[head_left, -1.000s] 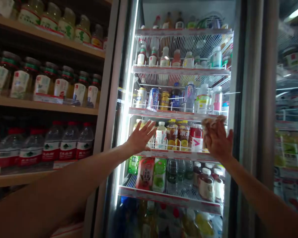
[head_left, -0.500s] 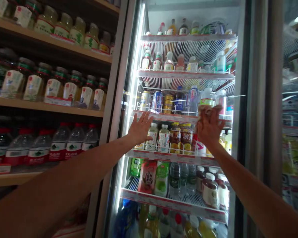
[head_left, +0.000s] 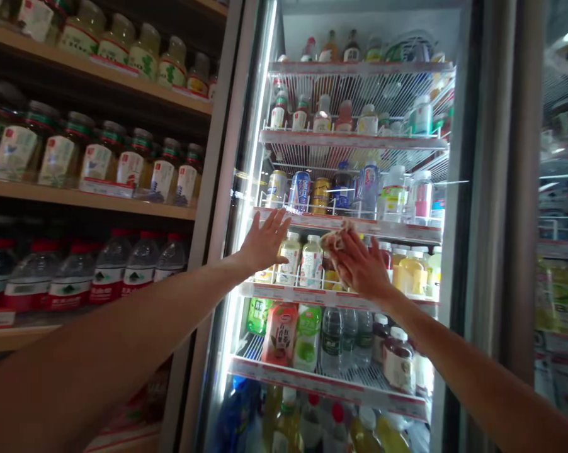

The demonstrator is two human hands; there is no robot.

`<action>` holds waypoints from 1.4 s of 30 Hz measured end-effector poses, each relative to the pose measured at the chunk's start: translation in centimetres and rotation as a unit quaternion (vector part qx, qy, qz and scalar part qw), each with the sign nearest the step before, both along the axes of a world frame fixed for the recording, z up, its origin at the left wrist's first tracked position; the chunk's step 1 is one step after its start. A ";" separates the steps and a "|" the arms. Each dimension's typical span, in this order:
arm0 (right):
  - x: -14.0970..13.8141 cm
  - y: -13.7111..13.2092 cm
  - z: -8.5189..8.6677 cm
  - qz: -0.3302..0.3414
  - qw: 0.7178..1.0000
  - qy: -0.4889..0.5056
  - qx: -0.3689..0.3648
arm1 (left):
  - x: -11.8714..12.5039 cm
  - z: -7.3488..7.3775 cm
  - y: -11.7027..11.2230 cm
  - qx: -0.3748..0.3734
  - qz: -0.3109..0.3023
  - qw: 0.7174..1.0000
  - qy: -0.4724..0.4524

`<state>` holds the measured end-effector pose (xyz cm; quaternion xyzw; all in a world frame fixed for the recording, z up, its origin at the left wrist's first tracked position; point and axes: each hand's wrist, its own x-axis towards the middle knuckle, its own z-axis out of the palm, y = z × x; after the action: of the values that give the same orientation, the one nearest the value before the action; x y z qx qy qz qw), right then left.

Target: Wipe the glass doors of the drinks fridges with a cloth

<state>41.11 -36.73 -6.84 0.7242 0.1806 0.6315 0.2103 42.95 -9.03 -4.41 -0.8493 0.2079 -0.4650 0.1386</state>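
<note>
A lit drinks fridge stands in front of me behind a glass door (head_left: 354,19). My left hand (head_left: 264,244) lies against the glass with its fingers spread, holding nothing, near the left ends of the middle shelves. Under the fingers of my right hand (head_left: 359,264) is a crumpled, pale brownish cloth (head_left: 335,240), pressed to the glass. Behind that hand, bottles on the fourth shelf are partly hidden. White-capped bottles (head_left: 311,261) show between the two hands, and cans (head_left: 299,190) stand on the shelf above.
Wooden shelves (head_left: 90,197) with rows of bottles run along the left. The metal door frame (head_left: 496,189) borders the fridge on the right, with another glass-fronted section (head_left: 562,251) beyond it. Lower shelves hold cartons (head_left: 280,333) and more bottles (head_left: 331,340).
My right hand has swept left and slightly down across the glass with the cloth, uncovering yellow bottles at the right. My left hand has stayed nearly in place.
</note>
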 end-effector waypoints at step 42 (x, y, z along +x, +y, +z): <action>1.8 7.4 -4.5 0.111 0.992 0.034 0.047 | -0.7 -5.8 -2.6 0.062 -0.241 0.968 0.025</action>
<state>42.91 -29.35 -11.38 0.7295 0.2373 0.6339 0.0983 42.27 -11.64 -10.25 -0.7751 0.4382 -0.4498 0.0700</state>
